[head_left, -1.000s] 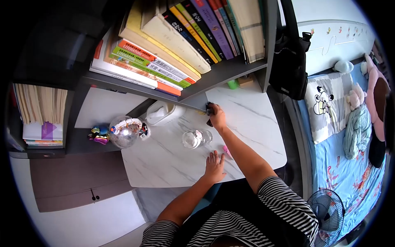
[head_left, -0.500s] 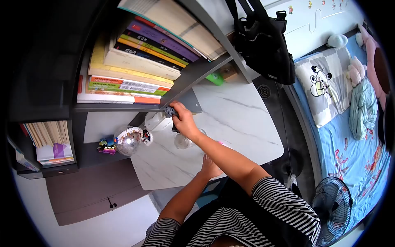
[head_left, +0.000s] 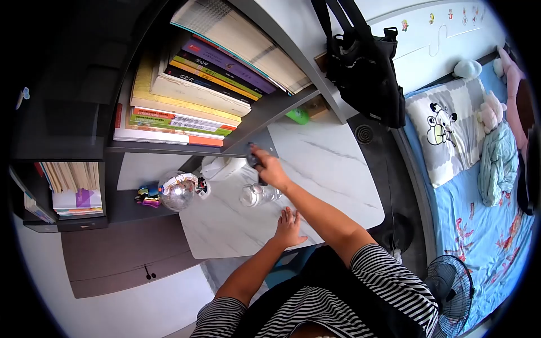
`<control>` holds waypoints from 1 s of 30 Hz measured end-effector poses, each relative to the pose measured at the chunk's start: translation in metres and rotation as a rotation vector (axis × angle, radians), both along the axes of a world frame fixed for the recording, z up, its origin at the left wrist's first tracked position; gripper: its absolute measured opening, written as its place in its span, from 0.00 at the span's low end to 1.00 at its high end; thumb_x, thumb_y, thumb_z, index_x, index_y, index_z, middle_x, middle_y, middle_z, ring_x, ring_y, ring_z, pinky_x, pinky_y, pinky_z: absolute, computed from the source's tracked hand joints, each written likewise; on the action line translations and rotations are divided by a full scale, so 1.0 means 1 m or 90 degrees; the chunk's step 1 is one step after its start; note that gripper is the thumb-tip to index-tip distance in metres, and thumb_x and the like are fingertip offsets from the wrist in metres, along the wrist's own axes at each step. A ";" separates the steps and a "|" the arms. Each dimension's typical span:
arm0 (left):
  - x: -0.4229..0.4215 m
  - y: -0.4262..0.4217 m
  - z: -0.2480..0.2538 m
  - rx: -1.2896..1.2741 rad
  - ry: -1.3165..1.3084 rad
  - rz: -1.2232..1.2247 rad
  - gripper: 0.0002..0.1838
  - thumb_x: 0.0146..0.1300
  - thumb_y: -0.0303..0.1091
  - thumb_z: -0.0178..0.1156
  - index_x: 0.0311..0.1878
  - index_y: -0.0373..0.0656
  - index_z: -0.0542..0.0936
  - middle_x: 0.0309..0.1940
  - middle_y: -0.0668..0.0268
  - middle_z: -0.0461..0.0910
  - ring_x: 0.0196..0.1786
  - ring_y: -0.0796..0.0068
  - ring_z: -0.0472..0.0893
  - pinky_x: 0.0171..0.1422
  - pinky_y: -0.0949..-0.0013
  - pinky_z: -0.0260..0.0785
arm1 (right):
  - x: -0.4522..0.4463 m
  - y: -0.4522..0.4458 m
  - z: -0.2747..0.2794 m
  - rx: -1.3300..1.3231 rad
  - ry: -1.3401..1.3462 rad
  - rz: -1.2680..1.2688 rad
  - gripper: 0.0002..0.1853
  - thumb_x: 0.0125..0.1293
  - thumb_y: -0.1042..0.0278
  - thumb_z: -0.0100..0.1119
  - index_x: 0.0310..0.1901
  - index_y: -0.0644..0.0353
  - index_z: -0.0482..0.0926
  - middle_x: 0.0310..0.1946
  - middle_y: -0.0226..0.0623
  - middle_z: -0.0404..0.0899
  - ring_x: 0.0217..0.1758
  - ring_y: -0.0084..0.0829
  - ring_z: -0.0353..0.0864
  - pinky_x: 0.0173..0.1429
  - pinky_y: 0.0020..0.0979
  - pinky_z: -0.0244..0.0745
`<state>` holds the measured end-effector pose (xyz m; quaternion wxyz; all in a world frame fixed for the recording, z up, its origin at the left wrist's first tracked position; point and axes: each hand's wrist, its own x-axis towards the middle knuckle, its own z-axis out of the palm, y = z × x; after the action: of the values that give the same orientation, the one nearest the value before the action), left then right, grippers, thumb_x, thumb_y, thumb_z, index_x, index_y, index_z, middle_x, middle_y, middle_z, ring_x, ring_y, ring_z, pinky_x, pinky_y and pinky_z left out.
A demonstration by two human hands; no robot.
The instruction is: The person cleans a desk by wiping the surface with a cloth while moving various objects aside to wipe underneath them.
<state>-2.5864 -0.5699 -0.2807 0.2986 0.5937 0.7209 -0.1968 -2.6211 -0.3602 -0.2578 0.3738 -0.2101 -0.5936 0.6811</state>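
Observation:
My right hand [head_left: 270,169] is closed around a crumpled dark grey cloth [head_left: 253,157], beside the lower edge of the bookshelf and above the white marbled table [head_left: 332,174]. Its fingertips are partly hidden and slightly blurred. Spread flat near the front edge of the table is my left hand [head_left: 289,230], with nothing in it. Between my two hands, a little to the left, a clear bottle [head_left: 260,195] lies on the tabletop. Behind the bottle is a white device [head_left: 224,168], close to the shelf.
A shelf of stacked books [head_left: 186,101] overhangs the back of the table. A shiny ball [head_left: 178,192] stands left. A green object [head_left: 299,116] sits in the far corner. A black bag [head_left: 366,76] hangs near the bed [head_left: 479,231]; a fan [head_left: 451,296] stands at lower right.
My right hand has moved right, away from the shelf edge, with the cloth. The fingers of my left hand now show, spread on the table. More of the bottle is visible.

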 end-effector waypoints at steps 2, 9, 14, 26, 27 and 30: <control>-0.005 0.000 -0.006 0.013 0.006 -0.033 0.61 0.46 0.56 0.72 0.75 0.35 0.49 0.71 0.24 0.45 0.73 0.23 0.50 0.73 0.38 0.53 | 0.004 -0.004 0.028 0.071 0.080 -0.032 0.32 0.51 0.88 0.53 0.62 0.66 0.71 0.66 0.52 0.69 0.69 0.51 0.68 0.72 0.37 0.65; -0.005 -0.002 -0.005 -0.006 0.002 -0.026 0.61 0.48 0.61 0.69 0.74 0.31 0.49 0.70 0.23 0.43 0.72 0.18 0.48 0.71 0.34 0.54 | 0.002 -0.006 -0.068 -0.013 -0.236 0.003 0.29 0.47 0.88 0.50 0.56 0.66 0.76 0.63 0.55 0.72 0.66 0.53 0.71 0.68 0.41 0.69; -0.003 -0.005 -0.007 0.010 -0.019 -0.005 0.61 0.48 0.58 0.70 0.74 0.31 0.48 0.70 0.22 0.42 0.72 0.17 0.47 0.72 0.34 0.52 | 0.008 -0.016 -0.002 0.076 -0.018 -0.079 0.31 0.49 0.88 0.49 0.60 0.68 0.74 0.64 0.54 0.71 0.67 0.51 0.71 0.70 0.37 0.68; -0.002 -0.007 -0.011 0.022 -0.036 0.006 0.62 0.48 0.58 0.71 0.75 0.31 0.47 0.69 0.19 0.38 0.71 0.13 0.43 0.74 0.33 0.47 | 0.008 -0.003 0.030 0.101 0.067 -0.045 0.30 0.47 0.91 0.50 0.58 0.68 0.74 0.65 0.53 0.70 0.68 0.52 0.69 0.71 0.39 0.67; -0.003 -0.007 -0.011 0.033 -0.043 -0.008 0.62 0.48 0.58 0.71 0.75 0.31 0.48 0.69 0.19 0.37 0.71 0.13 0.42 0.74 0.33 0.46 | 0.007 -0.001 0.039 0.113 0.100 -0.039 0.31 0.48 0.91 0.48 0.59 0.68 0.73 0.65 0.53 0.70 0.69 0.51 0.68 0.72 0.37 0.64; -0.005 -0.005 -0.007 0.032 -0.048 0.008 0.61 0.48 0.58 0.71 0.74 0.29 0.49 0.70 0.20 0.35 0.72 0.13 0.41 0.75 0.34 0.46 | -0.002 0.004 0.019 0.080 0.091 -0.053 0.31 0.50 0.92 0.47 0.60 0.69 0.73 0.65 0.54 0.71 0.70 0.49 0.69 0.73 0.35 0.62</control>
<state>-2.5912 -0.5745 -0.2875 0.3117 0.6033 0.7177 -0.1543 -2.6236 -0.3567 -0.2385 0.4557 -0.1615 -0.5978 0.6394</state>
